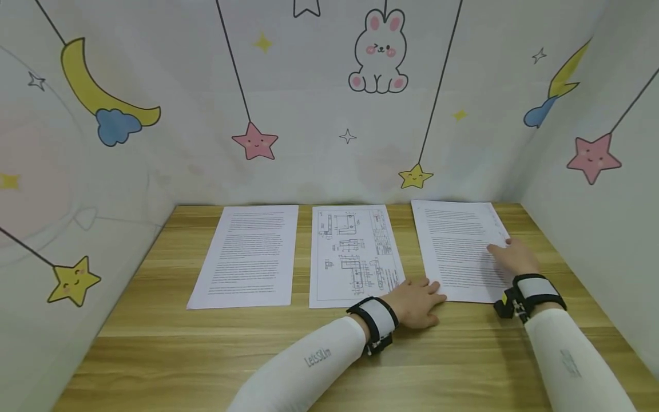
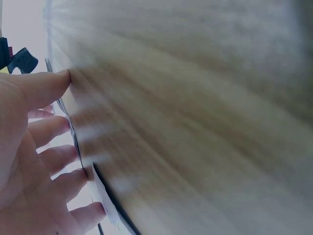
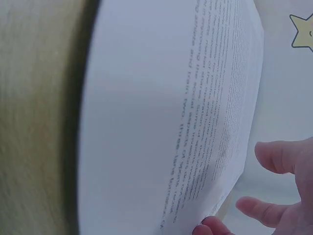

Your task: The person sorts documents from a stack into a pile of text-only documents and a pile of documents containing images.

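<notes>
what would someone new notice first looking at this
Three printed sheets lie side by side on the wooden table: a text sheet at the left, a technical drawing in the middle, another text sheet at the right. The left hand touches that right sheet's near corner; the right hand rests at its right edge. Cartoon stars, moons and a rabbit cover the walls behind.

Left hand [image 1: 414,302] flat, fingers [image 2: 49,88] spread, right hand [image 1: 512,257] forward, fingers loosely extended
</notes>
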`<state>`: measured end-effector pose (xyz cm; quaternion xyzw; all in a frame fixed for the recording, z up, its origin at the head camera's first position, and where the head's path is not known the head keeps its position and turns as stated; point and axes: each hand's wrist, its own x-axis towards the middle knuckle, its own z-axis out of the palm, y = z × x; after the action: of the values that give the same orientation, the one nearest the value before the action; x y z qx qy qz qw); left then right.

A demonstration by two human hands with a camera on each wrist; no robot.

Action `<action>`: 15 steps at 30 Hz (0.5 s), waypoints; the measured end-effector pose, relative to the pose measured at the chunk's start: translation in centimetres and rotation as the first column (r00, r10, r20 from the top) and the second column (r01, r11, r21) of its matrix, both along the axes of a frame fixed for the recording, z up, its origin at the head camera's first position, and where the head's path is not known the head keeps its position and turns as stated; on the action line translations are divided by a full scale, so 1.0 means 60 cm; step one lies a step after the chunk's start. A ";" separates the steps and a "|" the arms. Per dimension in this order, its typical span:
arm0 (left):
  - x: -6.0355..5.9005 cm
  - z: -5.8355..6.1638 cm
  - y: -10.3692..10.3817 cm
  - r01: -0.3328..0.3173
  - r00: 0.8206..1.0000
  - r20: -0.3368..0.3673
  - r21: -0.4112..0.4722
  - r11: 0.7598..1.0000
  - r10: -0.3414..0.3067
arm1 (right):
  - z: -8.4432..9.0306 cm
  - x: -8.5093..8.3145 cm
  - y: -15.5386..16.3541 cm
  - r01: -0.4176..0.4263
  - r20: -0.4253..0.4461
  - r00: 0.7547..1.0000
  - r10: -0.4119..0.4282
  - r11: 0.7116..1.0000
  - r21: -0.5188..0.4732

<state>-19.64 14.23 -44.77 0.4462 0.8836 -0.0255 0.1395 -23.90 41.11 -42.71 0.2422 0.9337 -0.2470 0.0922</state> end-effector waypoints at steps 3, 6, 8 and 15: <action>-0.001 0.001 0.001 0.000 1.000 0.003 0.001 1.000 0.000 | 0.001 -0.005 -0.002 -0.028 0.036 0.999 0.025 0.995 0.092; -0.002 0.001 0.001 -0.001 1.000 0.000 -0.001 1.000 0.001 | -0.002 -0.009 -0.006 -0.044 0.076 0.997 0.031 0.984 0.173; -0.001 0.002 0.001 0.000 1.000 0.002 -0.002 1.000 0.000 | -0.001 -0.008 -0.011 -0.040 0.107 0.994 0.018 0.978 0.204; 0.002 0.003 -0.005 -0.006 1.000 0.001 0.005 1.000 0.006 | 0.009 0.003 -0.030 -0.021 0.143 0.990 -0.011 0.975 0.221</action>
<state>-19.55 13.95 -44.59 0.4440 0.8849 -0.0228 0.1391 -23.75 39.29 -42.19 0.2656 0.9471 -0.1227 0.1322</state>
